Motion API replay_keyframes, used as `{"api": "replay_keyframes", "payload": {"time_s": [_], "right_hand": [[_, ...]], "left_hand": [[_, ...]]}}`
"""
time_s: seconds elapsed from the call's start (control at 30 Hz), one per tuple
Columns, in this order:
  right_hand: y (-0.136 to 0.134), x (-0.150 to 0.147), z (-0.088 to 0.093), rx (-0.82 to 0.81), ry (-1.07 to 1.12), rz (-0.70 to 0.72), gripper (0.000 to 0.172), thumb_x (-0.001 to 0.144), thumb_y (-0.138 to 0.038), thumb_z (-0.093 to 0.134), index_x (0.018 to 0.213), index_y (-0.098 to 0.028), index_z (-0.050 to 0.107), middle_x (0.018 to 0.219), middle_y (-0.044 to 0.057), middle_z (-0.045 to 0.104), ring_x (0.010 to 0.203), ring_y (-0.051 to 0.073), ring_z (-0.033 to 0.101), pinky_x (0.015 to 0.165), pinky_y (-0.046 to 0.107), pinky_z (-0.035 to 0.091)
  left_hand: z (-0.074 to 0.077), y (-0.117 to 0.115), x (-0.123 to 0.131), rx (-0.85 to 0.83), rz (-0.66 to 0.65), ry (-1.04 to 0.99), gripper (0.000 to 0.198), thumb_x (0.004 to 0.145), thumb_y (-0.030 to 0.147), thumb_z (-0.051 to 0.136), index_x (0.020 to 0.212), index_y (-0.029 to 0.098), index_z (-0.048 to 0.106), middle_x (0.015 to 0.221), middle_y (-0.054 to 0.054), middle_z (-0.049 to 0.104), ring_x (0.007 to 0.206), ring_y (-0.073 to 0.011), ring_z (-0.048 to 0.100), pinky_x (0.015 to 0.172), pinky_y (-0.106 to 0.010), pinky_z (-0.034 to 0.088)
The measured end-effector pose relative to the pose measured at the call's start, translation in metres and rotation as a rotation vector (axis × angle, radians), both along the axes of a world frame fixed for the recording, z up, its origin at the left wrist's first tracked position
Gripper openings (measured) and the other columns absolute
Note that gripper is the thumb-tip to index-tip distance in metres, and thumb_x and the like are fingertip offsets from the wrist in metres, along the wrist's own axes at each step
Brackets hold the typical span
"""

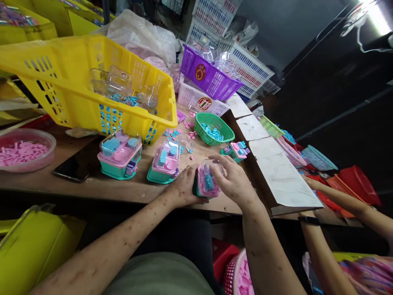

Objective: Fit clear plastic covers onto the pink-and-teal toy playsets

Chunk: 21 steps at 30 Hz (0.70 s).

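A small toy case (206, 180) with a green base, pink inside and blue pieces stands tilted at the table's front edge. My left hand (186, 186) is closed around its left side and base. Over its top, my right hand (233, 180) curls its fingers on the clear plastic lid (215, 165), partly hiding it. To the left stand two similar cases, a lidded toy case (167, 159) and a larger-looking toy case (119, 155), both with clear covers. An uncovered toy set (237, 151) in pink, green and blue sits to the right.
A yellow crate (153, 123) holds clear covers and blue pieces. Behind are a green basket (219, 129) and a purple basket (208, 73). A phone (78, 164) and pink tub (50, 151) lie left. Cardboard (279, 172) borders the right; beyond it a co-worker's arms (344, 196) reach in.
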State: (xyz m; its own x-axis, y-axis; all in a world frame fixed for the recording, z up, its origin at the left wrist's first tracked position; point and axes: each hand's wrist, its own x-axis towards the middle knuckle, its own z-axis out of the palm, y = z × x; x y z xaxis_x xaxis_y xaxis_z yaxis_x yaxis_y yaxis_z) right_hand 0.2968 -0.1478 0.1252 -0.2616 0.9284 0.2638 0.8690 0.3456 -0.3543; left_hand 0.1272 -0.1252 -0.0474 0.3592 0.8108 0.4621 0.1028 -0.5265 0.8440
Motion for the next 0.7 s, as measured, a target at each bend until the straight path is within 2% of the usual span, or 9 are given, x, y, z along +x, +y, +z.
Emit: {"api": "replay_keyframes", "payload": {"time_s": [0.13, 0.2, 0.43, 0.7], "right_hand": [[0.000, 0.005, -0.003, -0.069, 0.123, -0.021, 0.043, 0.106, -0.051, 0.063, 0.132, -0.025, 0.085, 0.127, 0.012, 0.083, 0.114, 0.031, 0.080, 0.095, 0.046, 0.069], [0.000, 0.004, -0.004, -0.067, 0.138, -0.043, 0.045, 0.105, -0.051, 0.063, 0.133, -0.024, 0.086, 0.127, 0.013, 0.084, 0.114, 0.032, 0.080, 0.089, 0.045, 0.069], [-0.001, -0.004, -0.004, -0.013, 0.036, -0.095, 0.047, 0.103, -0.049, 0.065, 0.134, -0.023, 0.088, 0.125, 0.013, 0.086, 0.113, 0.034, 0.082, 0.110, 0.055, 0.067], [0.003, -0.007, -0.004, -0.026, 0.006, -0.094, 0.047, 0.098, -0.048, 0.067, 0.133, -0.024, 0.086, 0.128, 0.014, 0.083, 0.117, 0.035, 0.079, 0.113, 0.058, 0.063]], "left_hand": [[-0.001, 0.000, 0.000, 0.027, -0.019, 0.002, 0.131, 0.067, 0.052, 0.114, 0.170, 0.024, 0.038, 0.166, -0.024, 0.058, 0.160, -0.0503, 0.057, 0.135, -0.073, 0.047], [-0.001, 0.000, 0.000, 0.026, -0.013, 0.007, 0.133, 0.066, 0.053, 0.114, 0.170, 0.024, 0.037, 0.166, -0.024, 0.058, 0.159, -0.0508, 0.058, 0.134, -0.074, 0.048], [-0.003, -0.001, 0.002, 0.047, 0.001, 0.024, 0.134, 0.068, 0.057, 0.113, 0.171, 0.023, 0.034, 0.165, -0.024, 0.057, 0.158, -0.0508, 0.058, 0.132, -0.075, 0.050], [-0.003, 0.003, -0.001, 0.077, -0.037, 0.044, 0.132, 0.074, 0.060, 0.109, 0.173, 0.021, 0.032, 0.168, -0.027, 0.054, 0.161, -0.0512, 0.055, 0.134, -0.074, 0.047]]}}
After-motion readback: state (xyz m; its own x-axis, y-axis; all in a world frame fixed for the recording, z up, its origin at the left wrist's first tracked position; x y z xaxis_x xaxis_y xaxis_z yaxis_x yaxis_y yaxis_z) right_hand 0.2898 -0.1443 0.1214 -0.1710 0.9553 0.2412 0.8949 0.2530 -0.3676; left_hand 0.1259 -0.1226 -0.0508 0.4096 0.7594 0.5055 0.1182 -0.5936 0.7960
